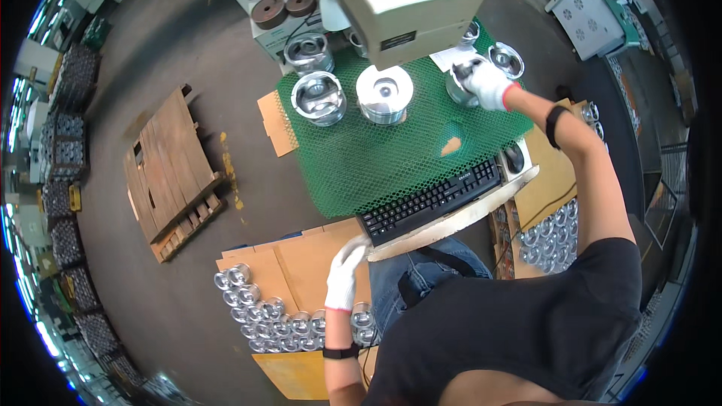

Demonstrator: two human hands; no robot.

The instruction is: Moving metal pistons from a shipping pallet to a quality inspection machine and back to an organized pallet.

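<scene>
My right hand (489, 86), in a white knit glove, reaches over the green mesh mat (361, 162). Its fingers are closed on the rim of a silver piston (456, 90) at the mat's right side. Just behind it stands another piston (505, 61). My left hand (344, 267), gloved too, hangs by the left end of the keyboard (429, 207); its fingers are stretched out near the shelf edge and hold nothing visible. A piston with its flat crown up (384, 94) stands mid-mat. To its left, two pistons (319, 98) (308, 53) show their hollow insides.
A beige machine head (410, 7) overhangs the mat's far side. Brown rings (269, 12) lie at the back left. A mouse (514, 158) sits right of the keyboard. Rows of pistons (271, 323) on cardboard (301, 267) are at lower left; a wooden pallet (169, 169) lies beyond.
</scene>
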